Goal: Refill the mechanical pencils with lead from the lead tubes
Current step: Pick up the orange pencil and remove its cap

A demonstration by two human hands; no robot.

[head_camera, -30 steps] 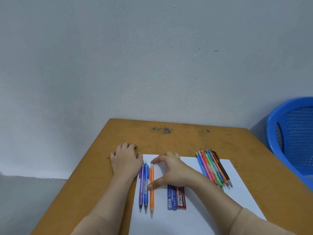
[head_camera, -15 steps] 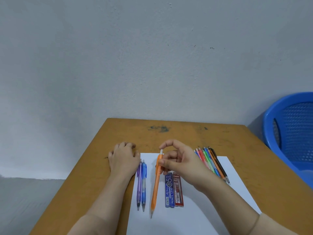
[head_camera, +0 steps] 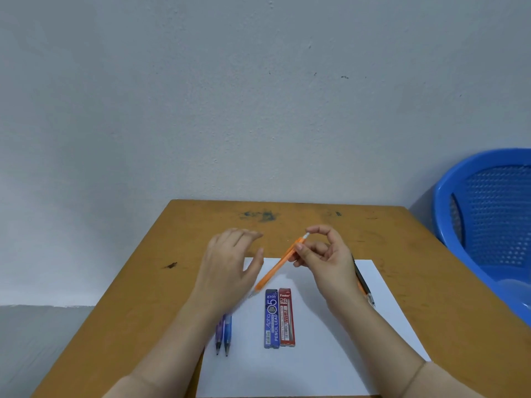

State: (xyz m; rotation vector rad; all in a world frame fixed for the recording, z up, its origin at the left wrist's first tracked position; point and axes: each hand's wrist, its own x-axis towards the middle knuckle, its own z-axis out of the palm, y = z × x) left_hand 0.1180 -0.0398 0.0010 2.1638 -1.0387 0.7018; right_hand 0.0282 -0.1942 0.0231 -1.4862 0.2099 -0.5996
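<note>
Right fingers (head_camera: 300,248): thumb and curled fingers of the right hand (head_camera: 330,259) pinch the upper barrel of the orange pencil (head_camera: 275,268); the index finger hooks over its white end cap.
Left fingers (head_camera: 244,234): loosely bent and apart, holding nothing; the left hand (head_camera: 227,268) is raised above the sheet.
Orange pencil: slim, smooth plastic barrel, lifted and slanted, cap end high and tip low, just beside the left palm; contact there cannot be told.
Lead tubes: two flat, glossy oblong cases touching side by side on the paper, the blue tube (head_camera: 271,318) printed "PENCIL LEAD" and the red tube (head_camera: 286,317) marked "2B".
Other pencils: the purple pencil (head_camera: 219,334) and the translucent blue pencil (head_camera: 228,331) lie parallel, partly under the left forearm; a dark pencil (head_camera: 362,282) shows behind the right wrist.
Paper (head_camera: 316,363): plain white matte sheet.
Table (head_camera: 143,297): flat tan wood-look top, scuffed with dark smudges.
Basket (head_camera: 488,214): blue moulded plastic with perforated mesh walls, at the right.
</note>
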